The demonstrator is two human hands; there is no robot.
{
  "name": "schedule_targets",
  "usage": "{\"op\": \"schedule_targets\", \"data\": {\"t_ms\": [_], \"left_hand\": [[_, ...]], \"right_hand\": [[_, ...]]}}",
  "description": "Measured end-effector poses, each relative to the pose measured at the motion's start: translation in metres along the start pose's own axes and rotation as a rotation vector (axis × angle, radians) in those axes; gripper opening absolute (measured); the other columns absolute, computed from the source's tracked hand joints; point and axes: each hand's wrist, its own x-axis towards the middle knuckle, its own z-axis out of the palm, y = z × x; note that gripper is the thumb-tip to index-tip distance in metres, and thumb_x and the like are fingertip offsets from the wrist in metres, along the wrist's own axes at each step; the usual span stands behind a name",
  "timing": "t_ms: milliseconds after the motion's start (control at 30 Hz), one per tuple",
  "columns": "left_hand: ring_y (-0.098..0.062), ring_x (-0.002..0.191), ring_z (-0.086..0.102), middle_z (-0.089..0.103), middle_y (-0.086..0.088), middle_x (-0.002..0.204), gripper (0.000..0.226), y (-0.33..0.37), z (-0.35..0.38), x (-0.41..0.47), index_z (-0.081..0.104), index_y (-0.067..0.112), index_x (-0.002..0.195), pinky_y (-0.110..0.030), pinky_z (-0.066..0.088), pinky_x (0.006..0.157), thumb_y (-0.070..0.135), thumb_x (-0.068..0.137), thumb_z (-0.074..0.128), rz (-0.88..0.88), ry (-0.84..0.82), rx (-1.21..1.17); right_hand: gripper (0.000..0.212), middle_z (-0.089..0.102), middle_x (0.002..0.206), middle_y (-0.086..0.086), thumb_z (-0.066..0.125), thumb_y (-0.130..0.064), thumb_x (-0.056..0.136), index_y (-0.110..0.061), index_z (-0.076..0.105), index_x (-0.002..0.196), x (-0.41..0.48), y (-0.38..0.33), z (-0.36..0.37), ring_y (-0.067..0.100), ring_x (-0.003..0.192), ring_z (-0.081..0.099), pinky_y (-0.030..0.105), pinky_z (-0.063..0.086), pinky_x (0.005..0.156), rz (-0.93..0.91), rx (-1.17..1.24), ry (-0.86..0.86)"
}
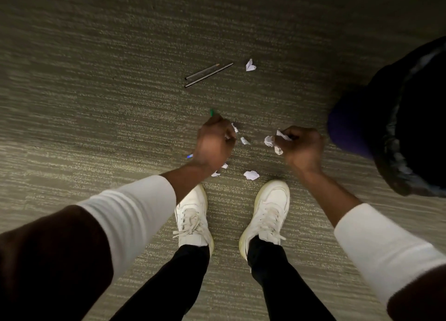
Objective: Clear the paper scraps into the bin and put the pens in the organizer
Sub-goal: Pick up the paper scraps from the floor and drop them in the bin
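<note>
I look straight down at a carpeted floor. My left hand (213, 143) is closed around paper scraps (234, 127), and a green pen tip (212, 112) sticks out above it while a blue tip (190, 156) shows below it. My right hand (300, 144) is closed on crumpled white scraps (272, 141). Loose scraps lie between the hands (245, 141), near my shoes (251, 175) and farther off (250, 65). Two dark pens (208, 75) lie side by side on the carpet beyond my hands.
A black bin with a dark liner (395, 118) stands at the right, close to my right hand. My two white shoes (193, 214) are planted just below the scraps. Striped grey-green carpet (96, 91) fills the remaining view.
</note>
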Motion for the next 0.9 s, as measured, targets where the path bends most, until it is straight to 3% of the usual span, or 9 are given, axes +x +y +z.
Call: {"op": "schedule_targets", "data": {"t_ms": [67, 133, 200, 300, 400, 567, 633, 833, 900], "left_hand": [[-0.019, 0.068, 0.069, 0.07, -0.01, 0.087, 0.012, 0.039, 0.001, 0.0, 0.075, 0.004, 0.075, -0.025, 0.057, 0.069, -0.003, 0.07, 0.082, 0.007, 0.031, -0.07], [-0.01, 0.067, 0.063, 0.071, -0.008, 0.085, 0.013, 0.08, 0.001, 0.002, 0.075, 0.007, 0.074, -0.001, 0.044, 0.068, -0.001, 0.068, 0.083, -0.008, 0.067, -0.136], [-0.008, 0.067, 0.062, 0.072, -0.005, 0.084, 0.012, 0.125, 0.0, 0.004, 0.076, 0.009, 0.075, 0.004, 0.038, 0.066, 0.002, 0.068, 0.084, -0.008, 0.083, -0.182], [-0.01, 0.071, 0.064, 0.073, -0.003, 0.087, 0.012, 0.186, -0.001, 0.006, 0.077, 0.012, 0.079, -0.009, 0.047, 0.068, 0.008, 0.072, 0.087, 0.02, 0.038, -0.231], [-0.014, 0.077, 0.067, 0.074, -0.003, 0.092, 0.014, 0.241, 0.002, 0.007, 0.078, 0.014, 0.083, -0.022, 0.052, 0.072, 0.016, 0.076, 0.089, 0.044, -0.022, -0.307], [-0.012, 0.076, 0.067, 0.076, 0.0, 0.089, 0.01, 0.307, 0.022, 0.003, 0.078, 0.012, 0.085, -0.014, 0.047, 0.066, 0.011, 0.079, 0.086, 0.093, -0.039, -0.364], [-0.014, 0.081, 0.069, 0.076, -0.001, 0.091, 0.011, 0.322, 0.037, 0.004, 0.077, 0.011, 0.086, -0.019, 0.05, 0.07, 0.012, 0.08, 0.086, 0.098, -0.057, -0.363], [-0.025, 0.11, 0.069, 0.073, -0.01, 0.117, 0.023, 0.332, 0.071, 0.009, 0.073, 0.002, 0.109, -0.025, 0.051, 0.085, 0.004, 0.087, 0.079, 0.108, -0.131, -0.361], [-0.026, 0.126, 0.066, 0.068, -0.012, 0.133, 0.027, 0.328, 0.073, 0.006, 0.074, 0.003, 0.113, -0.027, 0.054, 0.095, 0.001, 0.087, 0.078, 0.14, -0.175, -0.356]], "right_hand": [[0.013, 0.077, 0.067, -0.006, 0.09, -0.023, 0.08, -0.018, 0.082, 0.071, -0.014, -0.012, -0.028, 0.003, 0.056, 0.068, 0.037, 0.057, 0.059, -0.007, 0.057, 0.09], [0.015, 0.076, 0.065, -0.008, 0.091, -0.03, 0.08, -0.018, 0.083, 0.075, -0.027, -0.023, -0.058, -0.001, 0.053, 0.059, 0.031, 0.052, 0.057, 0.007, 0.072, 0.187], [0.018, 0.074, 0.063, -0.011, 0.09, -0.037, 0.079, -0.02, 0.084, 0.08, -0.039, -0.033, -0.092, -0.003, 0.053, 0.057, 0.026, 0.051, 0.056, 0.027, 0.122, 0.284], [0.022, 0.074, 0.064, -0.011, 0.089, -0.043, 0.077, -0.022, 0.084, 0.083, -0.051, -0.039, -0.141, -0.004, 0.052, 0.058, 0.023, 0.048, 0.052, 0.053, 0.219, 0.425], [0.026, 0.076, 0.067, -0.001, 0.089, -0.044, 0.077, -0.019, 0.083, 0.082, -0.051, -0.032, -0.188, 0.007, 0.056, 0.062, 0.037, 0.054, 0.053, 0.112, 0.289, 0.539], [0.036, 0.075, 0.07, 0.0, 0.085, -0.047, 0.075, -0.015, 0.081, 0.091, -0.033, -0.007, -0.234, 0.002, 0.053, 0.057, 0.032, 0.052, 0.053, 0.176, 0.186, 0.627], [0.038, 0.073, 0.071, 0.0, 0.084, -0.046, 0.075, -0.013, 0.081, 0.093, -0.023, 0.005, -0.24, 0.002, 0.054, 0.056, 0.033, 0.052, 0.057, 0.213, 0.128, 0.618], [0.038, 0.082, 0.105, 0.004, 0.079, -0.027, 0.079, -0.019, 0.08, 0.117, 0.003, 0.031, -0.25, 0.021, 0.101, 0.077, 0.036, 0.063, 0.089, 0.334, 0.062, 0.525], [0.04, 0.082, 0.111, 0.005, 0.069, -0.016, 0.08, -0.018, 0.079, 0.119, 0.001, 0.03, -0.249, 0.021, 0.104, 0.077, 0.024, 0.056, 0.085, 0.279, -0.02, 0.553]]}}
